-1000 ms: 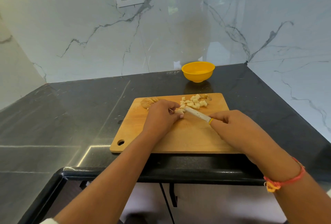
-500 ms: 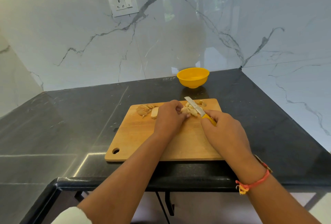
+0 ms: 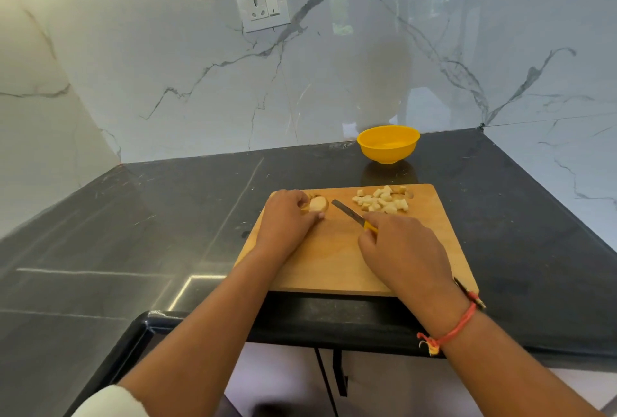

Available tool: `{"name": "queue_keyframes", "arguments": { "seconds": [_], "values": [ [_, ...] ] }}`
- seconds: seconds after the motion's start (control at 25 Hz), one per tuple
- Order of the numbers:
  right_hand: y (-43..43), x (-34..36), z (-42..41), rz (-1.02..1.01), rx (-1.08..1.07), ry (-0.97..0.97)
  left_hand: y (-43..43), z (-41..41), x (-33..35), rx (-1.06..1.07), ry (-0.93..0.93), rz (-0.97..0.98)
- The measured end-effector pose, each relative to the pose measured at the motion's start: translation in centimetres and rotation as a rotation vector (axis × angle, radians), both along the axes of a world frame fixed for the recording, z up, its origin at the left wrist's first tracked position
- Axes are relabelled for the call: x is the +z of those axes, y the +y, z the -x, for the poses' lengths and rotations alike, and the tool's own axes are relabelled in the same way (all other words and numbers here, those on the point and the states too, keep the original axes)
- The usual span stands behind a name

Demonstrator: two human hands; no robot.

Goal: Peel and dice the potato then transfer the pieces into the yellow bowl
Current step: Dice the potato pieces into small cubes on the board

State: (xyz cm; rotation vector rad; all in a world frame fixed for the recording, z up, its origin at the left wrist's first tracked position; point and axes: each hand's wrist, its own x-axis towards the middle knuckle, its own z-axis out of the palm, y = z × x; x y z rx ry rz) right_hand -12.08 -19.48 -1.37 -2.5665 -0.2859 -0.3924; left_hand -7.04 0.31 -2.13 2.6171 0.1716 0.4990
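A black worktop (image 3: 167,233) is backed by veined marble walls (image 3: 167,82) with a socket (image 3: 262,4). On the board (image 3: 334,266), a potato piece (image 3: 317,204) is gripped by the left hand (image 3: 287,219) and a knife (image 3: 347,211) by the right hand (image 3: 404,249). Dice (image 3: 384,199) are piled before the bowl (image 3: 388,144). Since before, both hands have been drawn leftward off the dice.

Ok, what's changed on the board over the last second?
The left hand left the diced pieces and moved left to take hold of the uncut potato piece. The knife came off the pile and followed. Its blade now lies between that piece and the pile, not cutting. Unchanged: the right hand grips the knife, the diced pieces lie on the cutting board, the yellow bowl holds none.
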Motion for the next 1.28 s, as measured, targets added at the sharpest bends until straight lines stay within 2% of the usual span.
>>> {"name": "queue_keyframes", "arguments": {
  "seconds": [0.24, 0.44, 0.8, 0.96, 1.28],
  "values": [
    [-0.1, -0.8, -0.6, -0.024, -0.011, -0.004, 1.9, -1.0, 0.8, 0.031, -0.015, 0.029],
    [0.1, -1.4, -0.7, -0.019, -0.027, -0.043, 4.5, -1.1, 1.0, -0.007, 0.150, -0.018],
    [0.0, -1.6, -0.7, -0.026, -0.025, -0.070, 4.6, -1.3, 0.6, -0.049, 0.117, 0.011],
    [0.2, -1.6, -0.7, -0.037, -0.031, -0.072, 3.3, -1.3, 0.6, -0.057, -0.001, -0.055],
    [0.0, -1.5, -0.5, -0.074, -0.026, -0.071, -0.1, -1.9, 0.4, -0.071, 0.065, -0.385]
  ]
}}
